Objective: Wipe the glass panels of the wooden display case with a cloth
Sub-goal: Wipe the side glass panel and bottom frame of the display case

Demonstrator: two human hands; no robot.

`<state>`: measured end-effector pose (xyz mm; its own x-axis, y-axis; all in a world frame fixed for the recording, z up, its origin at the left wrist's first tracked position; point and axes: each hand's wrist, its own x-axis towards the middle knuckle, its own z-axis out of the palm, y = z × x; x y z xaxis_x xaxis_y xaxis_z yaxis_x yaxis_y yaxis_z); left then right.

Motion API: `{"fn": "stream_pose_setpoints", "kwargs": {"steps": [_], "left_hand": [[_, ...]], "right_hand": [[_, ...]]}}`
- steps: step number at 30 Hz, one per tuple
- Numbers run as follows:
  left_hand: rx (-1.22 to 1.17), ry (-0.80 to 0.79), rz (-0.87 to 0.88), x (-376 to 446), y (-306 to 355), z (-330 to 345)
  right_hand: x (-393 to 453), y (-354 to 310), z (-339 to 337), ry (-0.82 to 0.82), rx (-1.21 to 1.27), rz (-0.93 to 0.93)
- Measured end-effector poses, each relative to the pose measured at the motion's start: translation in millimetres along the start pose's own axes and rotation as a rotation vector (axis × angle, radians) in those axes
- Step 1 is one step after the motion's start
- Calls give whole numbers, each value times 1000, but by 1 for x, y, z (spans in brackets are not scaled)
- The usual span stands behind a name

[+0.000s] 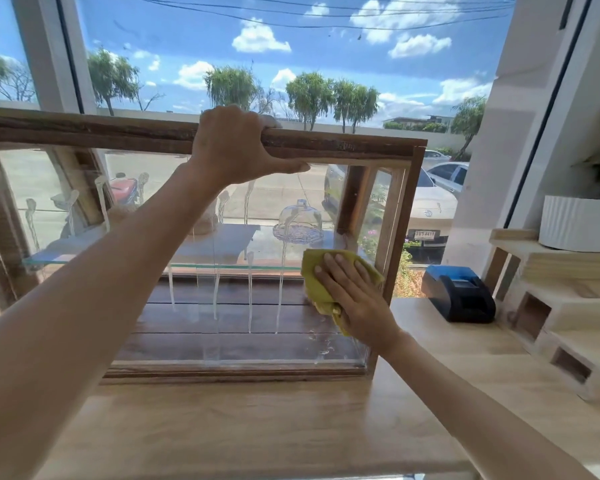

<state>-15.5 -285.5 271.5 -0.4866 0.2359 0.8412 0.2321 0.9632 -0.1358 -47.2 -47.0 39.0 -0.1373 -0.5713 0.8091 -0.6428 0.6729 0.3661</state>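
Evidently the wiping is only getting going. The wooden display case (343, 147) is standing on a pale wooden counter (257, 427) in front of a big window, and its near glass panel (194, 306) is carrying long white runs of cleaner, dripping from the upper part down toward the bottom rail. The left hand (234, 147) is gripping the case's top rail, fingers curled over the far edge and thumb stretched along the near face, seemingly steadying the case. The right hand (354, 296) is lying flat with fingers held together, pressing a yellow-green cloth (317, 278) against the panel near its lower right corner, just beside the right upright of the frame.

Judging by the streaks, most of this panel, the whole middle and left, is waiting to be wiped; only the patch around the cloth looks worked, and wet smears are showing just below it. The side panel on the right and the other panels are giving no clear sign either way. Inside, a glass dome (300, 216) is sitting on a glass shelf (118, 258).
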Motion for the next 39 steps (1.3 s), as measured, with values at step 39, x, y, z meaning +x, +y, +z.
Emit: {"fn": "stream_pose_setpoints", "kwargs": {"steps": [39], "left_hand": [[-8, 12, -3, 0, 0, 1]], "right_hand": [[77, 27, -54, 345, 21, 139]]}}
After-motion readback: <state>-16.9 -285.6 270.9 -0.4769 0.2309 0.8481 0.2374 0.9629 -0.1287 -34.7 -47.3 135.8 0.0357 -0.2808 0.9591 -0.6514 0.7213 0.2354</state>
